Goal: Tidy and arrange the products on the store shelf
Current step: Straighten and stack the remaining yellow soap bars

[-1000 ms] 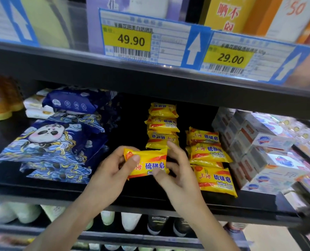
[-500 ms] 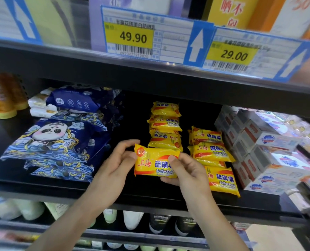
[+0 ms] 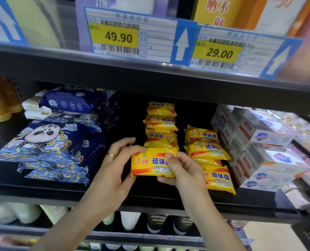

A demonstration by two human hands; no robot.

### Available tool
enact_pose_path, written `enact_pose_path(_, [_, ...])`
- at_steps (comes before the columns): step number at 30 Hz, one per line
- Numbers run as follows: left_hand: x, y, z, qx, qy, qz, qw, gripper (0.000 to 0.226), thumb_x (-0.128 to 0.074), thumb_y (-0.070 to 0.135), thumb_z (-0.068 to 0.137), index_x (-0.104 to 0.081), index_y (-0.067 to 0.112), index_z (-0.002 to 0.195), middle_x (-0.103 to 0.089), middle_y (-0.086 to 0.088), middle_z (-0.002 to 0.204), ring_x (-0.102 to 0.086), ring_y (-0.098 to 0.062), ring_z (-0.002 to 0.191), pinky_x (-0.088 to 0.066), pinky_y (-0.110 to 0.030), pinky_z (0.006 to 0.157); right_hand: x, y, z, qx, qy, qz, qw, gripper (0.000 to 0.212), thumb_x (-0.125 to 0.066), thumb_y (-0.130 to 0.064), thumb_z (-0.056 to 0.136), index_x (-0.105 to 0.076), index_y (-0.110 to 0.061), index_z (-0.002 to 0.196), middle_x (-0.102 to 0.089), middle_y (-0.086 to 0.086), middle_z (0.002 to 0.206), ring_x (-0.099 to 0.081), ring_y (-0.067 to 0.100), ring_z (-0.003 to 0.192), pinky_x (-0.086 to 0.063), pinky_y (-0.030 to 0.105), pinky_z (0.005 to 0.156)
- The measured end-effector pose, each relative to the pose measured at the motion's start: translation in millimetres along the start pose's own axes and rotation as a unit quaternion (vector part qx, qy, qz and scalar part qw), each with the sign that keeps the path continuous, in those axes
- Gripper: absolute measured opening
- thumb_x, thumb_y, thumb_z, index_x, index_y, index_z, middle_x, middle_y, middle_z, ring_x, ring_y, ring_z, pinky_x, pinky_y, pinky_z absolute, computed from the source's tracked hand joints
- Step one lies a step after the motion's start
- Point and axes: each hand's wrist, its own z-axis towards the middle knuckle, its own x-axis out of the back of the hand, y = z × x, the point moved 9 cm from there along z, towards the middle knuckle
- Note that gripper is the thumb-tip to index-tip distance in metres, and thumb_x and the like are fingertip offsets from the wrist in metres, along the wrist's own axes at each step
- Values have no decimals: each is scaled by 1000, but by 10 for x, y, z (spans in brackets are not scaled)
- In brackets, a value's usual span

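Both hands grip one yellow sulfur soap pack (image 3: pixel 151 164): left hand (image 3: pixel 114 171) at its nine o'clock end, right hand (image 3: pixel 184 171) at three. It sits just above the black shelf (image 3: pixel 150 196), touching the soap stack (image 3: pixel 161 127) at twelve o'clock

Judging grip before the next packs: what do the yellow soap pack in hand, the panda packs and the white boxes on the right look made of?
Soap pack, held by both hands: glossy plastic film, by its sheen and crimped ends.
Panda packs: soft printed film, probably plastic; it wrinkles and sags.
White boxes: likely coated cardboard, with sharp folded edges.
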Motion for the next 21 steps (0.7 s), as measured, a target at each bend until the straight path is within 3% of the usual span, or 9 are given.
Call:
enact_pose_path(3, [-20,45,-7,-9,-2,41,999,82,-75,-11,82,-54,51,130,-30,21,157,-36,-13,145,-56,-44,95,17,7,11,-4,14,11,1000,15,-69,-20,97,-72,-18,112,-72,4,83,-77,19,92,-62,29,58])
enact_pose_path(6, [8,52,-13,-16,8,50,999,74,-79,-3,83,-56,51,128,-31,23,155,-36,-13,144,-55,-44,96,28,29,48,-20,18,12,1000,26,-70,-20,97,-68,-22,123,-75,-4,80,-78,20,91,-63,30,58])
enact_pose_path(11, [9,108,-21,-40,17,81,996,64,-82,14,84,-55,51,129,-35,29,150,-34,-1,140,-37,-21,99,29,55,70,-40,21,12,999,24,-69,-20,98,-67,-25,122,-78,-1,89,-79,27,79,-62,29,54])
enact_pose_path(16, [40,70,-3,-25,15,76,997,53,-75,21,91,-57,48,133,-47,30,139,-39,-6,135,-35,-21,103,-17,26,38,-3,2,-17,1000,32,-62,-29,101,-58,-30,133,-73,12,91,-75,28,68,-62,31,56])
enact_pose_path(21, [31,72,11,-5,10,63,998,39,-63,40,93,-61,46,132,-54,31,132,-42,-9,133,-28,-8,106,-37,-6,-5,51,0,-57,997,34,-56,-44,99,-56,-40,133,-71,-3,88,-67,21,63,-58,33,54])
